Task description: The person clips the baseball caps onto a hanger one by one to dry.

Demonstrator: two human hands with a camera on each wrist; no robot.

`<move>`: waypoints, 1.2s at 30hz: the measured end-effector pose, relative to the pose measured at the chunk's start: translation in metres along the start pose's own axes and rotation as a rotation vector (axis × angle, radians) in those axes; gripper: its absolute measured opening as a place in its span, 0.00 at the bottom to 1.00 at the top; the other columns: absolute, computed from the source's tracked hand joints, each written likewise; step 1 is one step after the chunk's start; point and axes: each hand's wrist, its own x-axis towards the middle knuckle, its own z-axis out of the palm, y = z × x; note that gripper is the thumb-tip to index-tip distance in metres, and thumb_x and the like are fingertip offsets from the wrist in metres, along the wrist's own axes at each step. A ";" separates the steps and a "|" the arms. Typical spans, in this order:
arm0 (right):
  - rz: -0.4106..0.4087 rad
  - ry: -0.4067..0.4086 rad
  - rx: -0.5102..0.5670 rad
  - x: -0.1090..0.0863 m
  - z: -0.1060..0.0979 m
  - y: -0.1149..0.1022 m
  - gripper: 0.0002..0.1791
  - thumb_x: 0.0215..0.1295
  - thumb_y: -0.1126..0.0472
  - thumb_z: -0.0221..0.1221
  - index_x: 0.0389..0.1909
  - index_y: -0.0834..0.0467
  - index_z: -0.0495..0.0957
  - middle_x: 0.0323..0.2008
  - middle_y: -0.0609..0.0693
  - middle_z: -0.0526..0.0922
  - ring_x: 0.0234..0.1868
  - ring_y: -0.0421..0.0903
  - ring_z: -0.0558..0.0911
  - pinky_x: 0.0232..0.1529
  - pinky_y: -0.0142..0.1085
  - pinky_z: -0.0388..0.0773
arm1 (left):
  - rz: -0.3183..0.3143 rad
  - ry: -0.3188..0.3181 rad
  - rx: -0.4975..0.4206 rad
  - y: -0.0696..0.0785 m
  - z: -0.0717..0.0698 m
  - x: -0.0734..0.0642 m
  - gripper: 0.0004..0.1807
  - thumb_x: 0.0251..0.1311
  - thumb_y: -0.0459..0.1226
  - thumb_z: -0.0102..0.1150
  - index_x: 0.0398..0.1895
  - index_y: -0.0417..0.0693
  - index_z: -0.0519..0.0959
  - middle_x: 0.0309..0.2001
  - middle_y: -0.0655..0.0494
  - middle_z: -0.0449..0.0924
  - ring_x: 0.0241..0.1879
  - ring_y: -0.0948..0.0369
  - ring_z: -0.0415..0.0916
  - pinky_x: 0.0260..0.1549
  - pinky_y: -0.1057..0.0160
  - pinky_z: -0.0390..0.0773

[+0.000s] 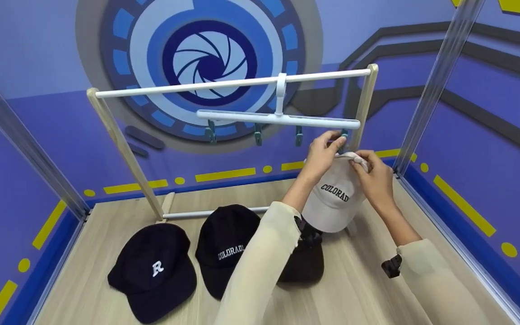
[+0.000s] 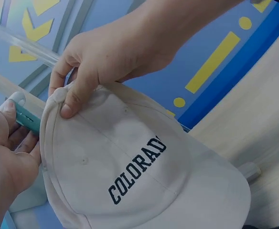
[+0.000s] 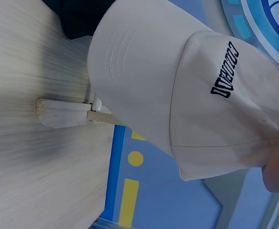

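Note:
My left hand (image 1: pixel 321 155) pinches the rightmost green clip (image 2: pixel 27 119) of a white hanger between thumb and fingers. My right hand (image 1: pixel 376 178) grips the crown's edge of a light cap (image 1: pixel 332 205) with dark COLORAD lettering, thumb on the outside. Brim down, the cap hangs above the table with its upper edge right at the clip. The white hanger (image 1: pixel 242 117) hooks over a rod (image 1: pixel 188 87), and its other green clips (image 1: pixel 258 135) hold nothing. In the right wrist view the cap's brim (image 3: pixel 125 62) fills the middle, with part of my right hand at the right edge.
On the wooden table (image 1: pixel 84 271) lie a dark cap with an R (image 1: pixel 149 271), a black lettered cap (image 1: pixel 228 243) and another dark cap (image 1: pixel 303 264), partly behind my left sleeve. The rack's wooden posts (image 1: pixel 124 153) stand before a blue wall.

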 end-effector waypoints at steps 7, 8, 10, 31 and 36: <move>-0.041 0.003 -0.003 -0.005 0.005 0.002 0.10 0.66 0.64 0.68 0.46 0.61 0.84 0.42 0.54 0.89 0.40 0.43 0.82 0.39 0.22 0.70 | -0.083 0.047 -0.158 -0.005 0.000 -0.004 0.14 0.74 0.34 0.56 0.56 0.37 0.80 0.51 0.45 0.84 0.50 0.56 0.84 0.46 0.67 0.80; -0.048 0.006 -0.008 -0.005 0.006 0.003 0.10 0.66 0.65 0.68 0.46 0.61 0.84 0.41 0.54 0.89 0.38 0.43 0.81 0.39 0.22 0.70 | -0.089 0.045 -0.191 -0.005 0.000 -0.004 0.13 0.74 0.33 0.55 0.56 0.36 0.79 0.50 0.43 0.84 0.50 0.53 0.85 0.46 0.66 0.81; -0.058 0.012 -0.013 -0.006 0.006 0.003 0.09 0.65 0.65 0.68 0.45 0.61 0.84 0.40 0.54 0.89 0.36 0.41 0.80 0.38 0.22 0.69 | -0.098 0.034 -0.246 -0.004 0.000 -0.005 0.12 0.75 0.32 0.53 0.54 0.34 0.78 0.50 0.40 0.83 0.49 0.50 0.85 0.46 0.64 0.82; -0.044 0.049 0.015 -0.006 0.015 -0.002 0.07 0.67 0.67 0.66 0.44 0.59 0.86 0.39 0.53 0.89 0.31 0.41 0.77 0.34 0.23 0.69 | -0.059 0.002 -0.136 0.000 -0.002 -0.009 0.07 0.74 0.30 0.54 0.49 0.36 0.77 0.46 0.48 0.80 0.44 0.62 0.82 0.44 0.68 0.80; -0.013 0.051 0.041 -0.007 0.014 -0.006 0.07 0.68 0.65 0.65 0.45 0.57 0.86 0.42 0.50 0.89 0.36 0.37 0.80 0.39 0.22 0.71 | -0.053 0.001 -0.127 -0.001 -0.002 -0.009 0.07 0.73 0.30 0.54 0.48 0.35 0.78 0.46 0.47 0.81 0.45 0.61 0.82 0.45 0.69 0.80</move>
